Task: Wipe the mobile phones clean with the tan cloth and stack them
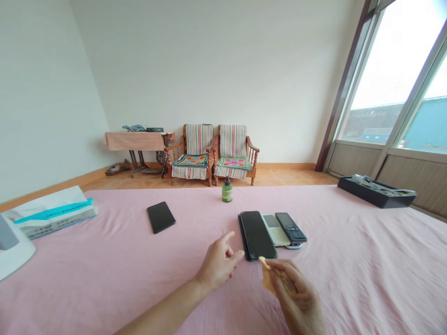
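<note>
My left hand (218,260) hovers over the pink cloth just left of a large black smartphone (257,235), fingers apart and index finger stretched out, holding nothing. A second dark flat device peeks out beneath that smartphone along its left side. In my right hand (302,298) a yellowish piece of cloth (268,281) is pinched, close to the smartphone's near end. Right of the smartphone lie a pale keypad phone (278,231) and a black keypad phone (291,227). The rim of another silvery phone (294,246) shows under them. Further left, a black phone (161,217) lies alone, face up.
A green bottle (227,191) stands near the far edge of the pink cloth (122,274). At far left are a tissue pack (56,211) and a white object (16,251). A black tray (377,191) of cables sits at far right. Two wooden chairs (233,139) stand beyond.
</note>
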